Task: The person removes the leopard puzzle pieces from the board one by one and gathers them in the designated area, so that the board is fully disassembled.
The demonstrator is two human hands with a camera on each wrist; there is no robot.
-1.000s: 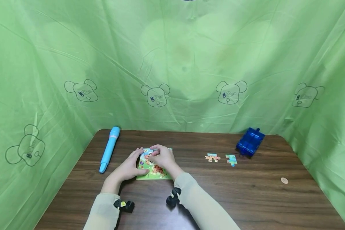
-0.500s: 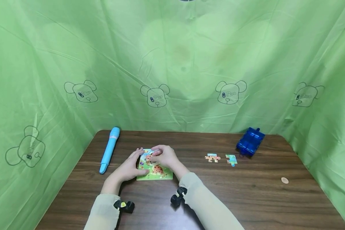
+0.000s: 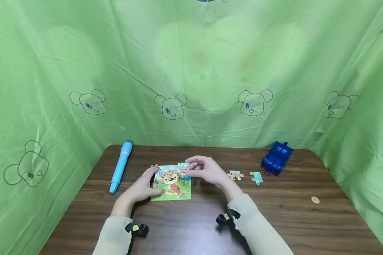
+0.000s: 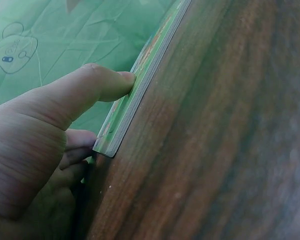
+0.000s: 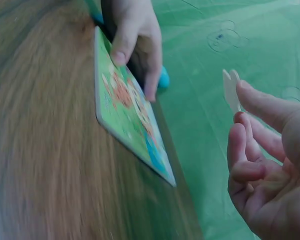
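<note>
1. We take the puzzle board (image 3: 171, 182) as our landmark; it lies flat on the wooden table (image 3: 274, 219), and its leopard picture looks mostly filled in.

2. Our left hand (image 3: 143, 186) steadies the board from its left side: the thumb presses against the board's near edge and the fingers curl round the left edge, as the left wrist view shows.

3. Our right hand (image 3: 207, 170) hovers just right of the board's far right corner, above the table. Thumb and forefinger pinch a puzzle piece (image 3: 183, 165), with the other fingers loosely bent beneath, plain in the right wrist view.

4. We judge this piece lifted but not seated; which slot it belongs to we cannot tell.

5. Two loose pieces (image 3: 245, 175) lie further right of the board, untouched, so we reckon at least three remain to place.

6. Left of the board lies a blue pen (image 3: 121, 166); far right, a blue box (image 3: 277, 157) and a small coin (image 3: 315, 200).
</note>
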